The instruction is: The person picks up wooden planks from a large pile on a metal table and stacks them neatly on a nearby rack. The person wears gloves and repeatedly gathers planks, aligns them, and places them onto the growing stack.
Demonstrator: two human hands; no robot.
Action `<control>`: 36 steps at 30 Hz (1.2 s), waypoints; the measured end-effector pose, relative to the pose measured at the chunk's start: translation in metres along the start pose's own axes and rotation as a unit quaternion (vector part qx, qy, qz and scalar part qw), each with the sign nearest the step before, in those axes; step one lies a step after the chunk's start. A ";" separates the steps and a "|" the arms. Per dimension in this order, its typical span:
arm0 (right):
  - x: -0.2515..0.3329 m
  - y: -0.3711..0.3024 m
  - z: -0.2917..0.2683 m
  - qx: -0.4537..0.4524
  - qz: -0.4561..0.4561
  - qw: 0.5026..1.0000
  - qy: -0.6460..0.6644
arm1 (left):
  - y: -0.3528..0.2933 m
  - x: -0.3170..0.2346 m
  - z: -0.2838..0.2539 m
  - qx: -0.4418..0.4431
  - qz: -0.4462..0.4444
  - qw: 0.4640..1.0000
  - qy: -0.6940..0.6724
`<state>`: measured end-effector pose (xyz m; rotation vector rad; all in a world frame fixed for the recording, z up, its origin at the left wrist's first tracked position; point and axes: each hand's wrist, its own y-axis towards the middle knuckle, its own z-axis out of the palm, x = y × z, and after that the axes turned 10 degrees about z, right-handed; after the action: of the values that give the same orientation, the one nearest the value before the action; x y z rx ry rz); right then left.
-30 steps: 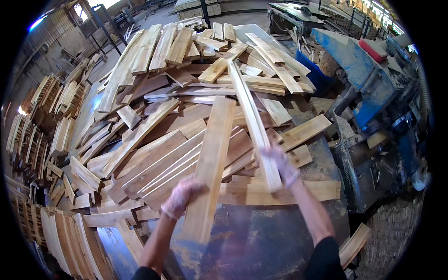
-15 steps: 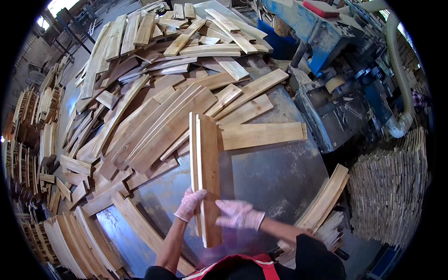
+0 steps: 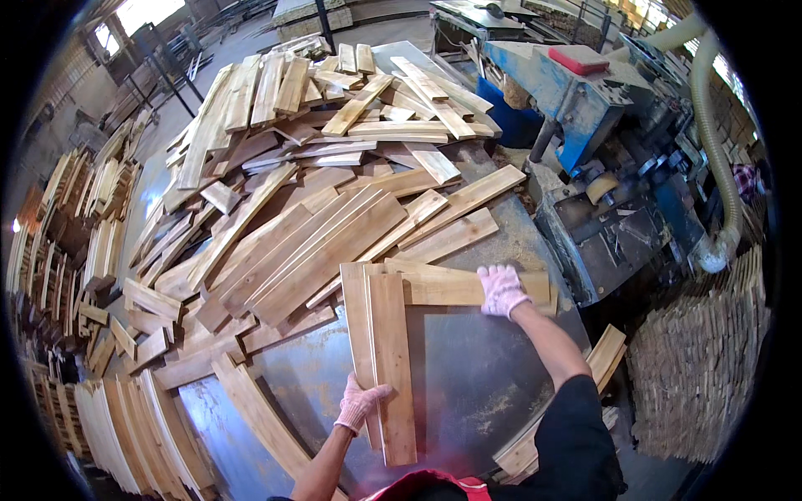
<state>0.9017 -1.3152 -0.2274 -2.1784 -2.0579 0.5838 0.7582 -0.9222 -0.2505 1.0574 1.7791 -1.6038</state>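
Both my hands wear pale pinkish work gloves. My left hand [image 3: 362, 402] is closed around the left edge of a pair of wooden boards [image 3: 393, 367], near their lower end. The two boards stand lengthwise before me, their faces slightly fanned apart. To the right, my right hand [image 3: 503, 290] lies across another board [image 3: 443, 285], its fingers over the far edge near the right end. That board rests crosswise on the metal table, its left end behind the boards in my left hand.
A large heap of loose boards [image 3: 326, 242] covers the far left of the metal table [image 3: 476, 359]. A blue machine [image 3: 576, 100] with a hose [image 3: 710, 108] stands at far right. Stacked slats [image 3: 697, 359] rise on the right; upright boards [image 3: 138, 434] line the near left.
My right hand has moved from beside the held boards out to the crosswise board's right end. The boards in my left hand have lowered toward me and fanned apart. The view has shifted.
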 end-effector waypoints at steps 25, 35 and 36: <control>0.241 -0.225 0.044 0.040 0.169 0.881 0.441 | -0.166 0.256 -0.317 -0.350 -0.013 0.920 0.177; 0.490 -0.328 0.055 0.157 -0.026 0.840 0.519 | -0.172 0.191 -0.324 -0.229 -0.040 0.964 -0.130; 0.504 -0.328 0.037 0.171 -0.009 0.877 0.449 | -0.175 0.201 -0.325 -0.228 0.025 0.953 -0.198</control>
<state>0.5901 -0.8006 -0.2642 -1.7130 -1.3367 -0.0921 0.5415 -0.5618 -0.2567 0.5185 1.7063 -1.1829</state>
